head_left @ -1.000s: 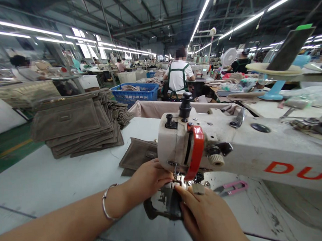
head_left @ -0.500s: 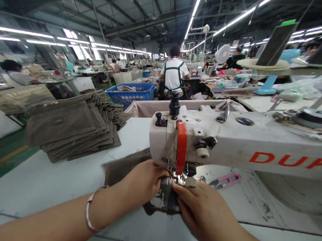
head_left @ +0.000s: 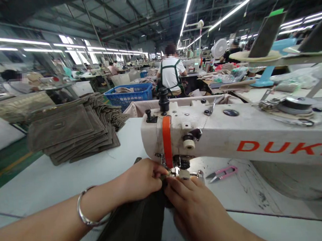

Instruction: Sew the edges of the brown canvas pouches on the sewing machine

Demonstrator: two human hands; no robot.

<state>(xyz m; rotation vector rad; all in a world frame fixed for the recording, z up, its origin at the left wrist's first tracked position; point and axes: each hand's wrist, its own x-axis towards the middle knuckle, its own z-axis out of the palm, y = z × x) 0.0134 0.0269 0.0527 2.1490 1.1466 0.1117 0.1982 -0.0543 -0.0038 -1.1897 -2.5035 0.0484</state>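
Left hand [head_left: 141,180] pinches the top edge of a dark olive fabric piece [head_left: 135,227] right under the needle area of the off-white industrial sewing machine [head_left: 205,132]. Right hand [head_left: 193,209] presses fingers curled on the same fabric, beside the left. Pink thread snips [head_left: 222,173] lie on the white table [head_left: 44,178]; stacked brown fabric panels [head_left: 74,129] sit well apart at left.

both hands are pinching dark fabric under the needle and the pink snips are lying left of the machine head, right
Not quite. Both the left hand and right hand do pinch the dark fabric under the needle, but the pink snips lie to the right of the machine head, under its arm. The head view shows it.
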